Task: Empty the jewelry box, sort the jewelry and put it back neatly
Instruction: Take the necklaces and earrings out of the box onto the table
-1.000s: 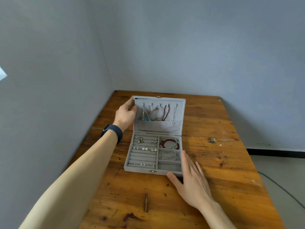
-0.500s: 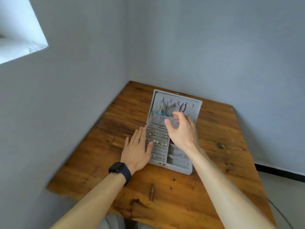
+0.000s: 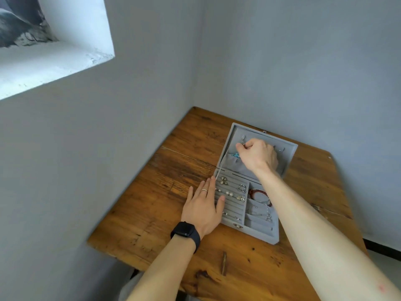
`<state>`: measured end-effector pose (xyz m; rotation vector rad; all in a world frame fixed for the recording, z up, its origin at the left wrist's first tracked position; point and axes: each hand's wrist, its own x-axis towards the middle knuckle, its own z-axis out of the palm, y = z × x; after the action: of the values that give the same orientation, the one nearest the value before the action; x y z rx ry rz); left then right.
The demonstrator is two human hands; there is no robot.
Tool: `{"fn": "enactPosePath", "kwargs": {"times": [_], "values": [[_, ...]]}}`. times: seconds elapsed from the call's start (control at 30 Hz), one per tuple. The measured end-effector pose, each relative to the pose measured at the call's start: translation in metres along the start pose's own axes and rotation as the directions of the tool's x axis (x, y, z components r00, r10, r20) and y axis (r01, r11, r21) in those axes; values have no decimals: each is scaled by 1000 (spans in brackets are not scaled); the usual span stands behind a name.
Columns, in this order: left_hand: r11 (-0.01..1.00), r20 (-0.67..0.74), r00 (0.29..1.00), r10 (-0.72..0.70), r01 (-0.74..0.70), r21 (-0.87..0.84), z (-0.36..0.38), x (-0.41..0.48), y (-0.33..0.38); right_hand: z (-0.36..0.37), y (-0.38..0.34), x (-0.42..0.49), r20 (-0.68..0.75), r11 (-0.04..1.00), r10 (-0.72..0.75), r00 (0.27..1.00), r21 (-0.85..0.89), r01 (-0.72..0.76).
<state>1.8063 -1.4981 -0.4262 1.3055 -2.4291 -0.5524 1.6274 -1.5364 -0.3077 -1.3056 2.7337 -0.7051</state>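
Jewelry box (image 3: 253, 233): grey, open, on the wooden surface (image 3: 152, 205) toward its far left corner, near both walls. Lid (image 3: 289, 152) stands propped back.

Progress, judged: emptying barely begun. Nothing lies out on the surface. Earrings (image 3: 229, 193) sit in the left ring rolls, a red bracelet (image 3: 258, 192) in the upper right compartment, a thin chain (image 3: 260, 210) in the one below. Hanging pieces are on the lid hooks, partly hidden by the hand. Sorting and repacking all left to do.

Right hand (image 3: 260, 155): inside the lid, fingers curled, thumb and forefinger pinching a necklace (image 3: 243, 141) near its hook, probably the first piece out.

Left hand (image 3: 202, 208): flat, fingers straight, lying on the surface against the box's left edge, thumb over the ring rolls, holding nothing; it appears to steady the box. Dark watch (image 3: 185, 232) on that wrist.
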Motion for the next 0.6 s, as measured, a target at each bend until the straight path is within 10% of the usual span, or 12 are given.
{"fn": "enactPosePath", "kwargs": {"times": [0.6], "values": [[1000, 46, 999, -4, 3, 25, -3, 0, -1, -33, -4, 6, -84, 961, 25, 996, 277, -1]]}}
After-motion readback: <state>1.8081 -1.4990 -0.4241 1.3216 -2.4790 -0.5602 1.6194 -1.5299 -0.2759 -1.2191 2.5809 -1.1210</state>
